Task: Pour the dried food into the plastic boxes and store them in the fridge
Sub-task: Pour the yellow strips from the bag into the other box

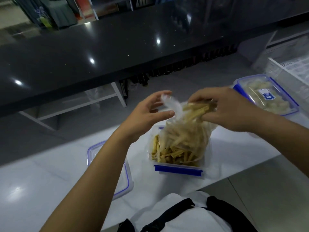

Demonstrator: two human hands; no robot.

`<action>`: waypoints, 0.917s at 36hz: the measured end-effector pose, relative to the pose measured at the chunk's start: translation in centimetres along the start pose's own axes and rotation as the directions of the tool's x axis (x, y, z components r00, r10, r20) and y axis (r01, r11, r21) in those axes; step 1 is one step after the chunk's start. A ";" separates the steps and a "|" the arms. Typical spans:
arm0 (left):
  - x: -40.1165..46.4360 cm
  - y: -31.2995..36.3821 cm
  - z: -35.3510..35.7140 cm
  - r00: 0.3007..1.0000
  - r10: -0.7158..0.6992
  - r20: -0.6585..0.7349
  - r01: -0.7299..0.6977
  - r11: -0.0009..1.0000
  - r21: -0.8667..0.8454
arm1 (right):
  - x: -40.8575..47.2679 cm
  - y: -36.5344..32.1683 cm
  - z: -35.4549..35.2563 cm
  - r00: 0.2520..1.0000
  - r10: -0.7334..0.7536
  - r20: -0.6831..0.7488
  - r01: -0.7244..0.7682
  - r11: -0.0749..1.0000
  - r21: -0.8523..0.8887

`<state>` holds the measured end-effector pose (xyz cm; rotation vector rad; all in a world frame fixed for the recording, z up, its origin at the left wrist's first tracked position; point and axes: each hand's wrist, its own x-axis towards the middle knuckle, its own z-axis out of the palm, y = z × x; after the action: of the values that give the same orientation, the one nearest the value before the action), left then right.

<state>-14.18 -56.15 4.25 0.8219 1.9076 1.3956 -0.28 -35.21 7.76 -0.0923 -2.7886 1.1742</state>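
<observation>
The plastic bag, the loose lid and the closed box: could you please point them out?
plastic bag (187,138), head view, its bulging middle.
loose lid (93,153), head view, its far left corner.
closed box (267,96), head view, its labelled top.

Glossy black counter (100,52) (dotted with lamp glints) above a white worktop (41,178)
</observation>
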 end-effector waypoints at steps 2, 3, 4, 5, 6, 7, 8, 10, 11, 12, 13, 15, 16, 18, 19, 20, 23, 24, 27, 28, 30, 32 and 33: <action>0.2 0.1 0.6 1.000 0.003 0.024 -0.003 1.000 -0.002 | -0.4 0.3 0.8 0.999 0.014 0.031 -0.014 1.000 0.000; 0.4 0.0 0.8 1.000 0.010 0.006 -0.010 1.000 -0.011 | -0.5 0.4 0.9 1.000 0.016 0.009 -0.016 1.000 0.017; 0.6 0.0 1.1 1.000 0.015 -0.023 -0.016 0.999 -0.031 | -0.5 0.3 0.9 1.000 0.018 -0.022 -0.017 0.999 0.041; 0.7 -0.1 1.3 0.998 0.016 -0.057 -0.019 0.998 -0.061 | -0.5 0.3 0.8 0.999 0.020 -0.047 -0.017 0.998 0.058; 0.7 -0.2 1.4 0.996 0.014 -0.086 -0.022 0.995 -0.096 | -0.5 0.2 0.6 0.998 0.016 -0.055 -0.013 0.998 0.061; 0.7 -0.3 1.6 0.994 0.012 -0.107 -0.025 0.992 -0.121 | -0.5 0.1 0.5 0.999 0.005 -0.054 -0.003 0.999 0.050; 0.7 -0.3 1.7 0.993 0.013 -0.121 -0.029 0.990 -0.135 | -0.4 0.1 0.3 0.998 0.000 -0.065 0.004 0.999 0.050; 0.8 -0.3 1.8 0.991 0.025 -0.133 -0.045 0.987 -0.152 | -0.4 0.4 0.1 0.990 0.004 -0.140 0.013 0.993 0.120; 0.8 -0.3 1.7 0.990 0.038 -0.138 -0.060 0.986 -0.158 | -0.4 0.6 0.1 0.986 0.020 -0.165 0.007 0.987 0.162; 0.8 -0.3 1.7 0.988 0.051 -0.143 -0.075 0.983 -0.165 | -0.4 0.7 0.1 0.988 0.037 -0.149 -0.010 0.984 0.179; 0.9 -0.3 1.6 0.987 0.056 -0.148 -0.081 0.982 -0.171 | -0.4 0.8 0.3 0.995 0.046 -0.091 -0.031 0.987 0.156; 0.9 -0.7 1.4 0.988 0.038 -0.149 -0.063 0.984 -0.169 | -0.6 0.9 0.6 0.998 0.062 -0.002 -0.062 0.995 0.080; 0.9 -1.1 1.2 0.987 0.025 -0.156 -0.051 0.985 -0.164 | -0.6 1.0 0.4 0.997 0.066 -0.040 -0.062 0.994 0.088; 0.6 -2.0 1.1 0.977 0.015 -0.212 -0.051 0.984 -0.169 | -0.3 1.3 -0.7 0.980 0.057 -0.191 -0.025 0.986 0.166; 0.2 -2.5 1.2 0.969 0.014 -0.247 -0.057 0.984 -0.169 | -0.1 1.3 -1.0 0.974 0.050 -0.220 -0.014 0.987 0.162; -0.1 -3.0 1.2 0.966 0.015 -0.259 -0.060 0.985 -0.164 | 0.0 1.2 -1.1 0.980 0.044 -0.192 -0.020 0.992 0.124; -0.8 -3.9 1.5 0.985 0.037 -0.170 -0.061 0.989 -0.136 | -0.1 0.9 -0.5 0.997 0.039 -0.071 -0.037 0.999 0.032; -0.8 -3.8 1.5 0.989 0.040 -0.140 -0.057 0.991 -0.119 | -0.1 0.7 -0.5 0.995 0.029 -0.090 -0.026 0.999 0.039; -0.3 -3.0 1.4 0.993 0.010 -0.115 -0.022 0.995 -0.101 | 0.4 0.1 -1.2 0.995 0.018 -0.102 -0.011 0.997 0.077; 0.0 -2.6 1.4 0.994 -0.003 -0.112 -0.010 0.993 -0.115 | 0.5 -0.1 -1.2 0.998 0.015 -0.066 -0.010 0.997 0.073; 0.8 -2.0 1.5 0.997 -0.018 -0.070 0.007 0.988 -0.155 | 0.4 -0.4 -1.0 1.000 0.000 -0.006 0.001 0.998 0.069; 1.5 -1.4 1.5 1.000 -0.014 0.007 0.015 0.977 -0.215 | 0.1 -0.5 -0.8 1.000 -0.018 0.020 0.016 0.995 0.094; 1.8 -1.1 1.5 0.999 -0.006 0.039 0.016 0.969 -0.246 | -0.1 -0.5 -0.8 0.999 -0.021 0.038 0.017 0.996 0.092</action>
<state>-14.22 -54.14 2.59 0.7102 1.6656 1.5607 -0.12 -35.02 8.70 -0.0347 -2.7576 1.3105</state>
